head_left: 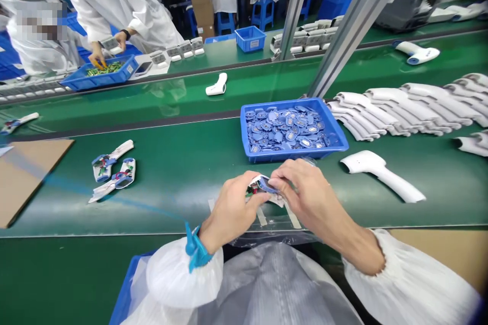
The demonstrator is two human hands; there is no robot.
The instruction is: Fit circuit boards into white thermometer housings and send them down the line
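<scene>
Okay, left hand [229, 213] and right hand [305, 195] have fingers clamped on a small thermometer shell [261, 187] at lower center, just below the blue parts tray [293, 155]; a slip could drop it, over-squeezing could crack it.

A blue tray [244, 132] of blue parts [285, 129] (loosely heaped) sits beside stacked white thermometer housings [400, 106]

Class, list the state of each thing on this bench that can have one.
Circuit unit: held in both hands
Left hand: gripping unit
Right hand: gripping unit
Blue tray: full of parts
White housing: lying on belt
Wrist strap: fastened
</scene>
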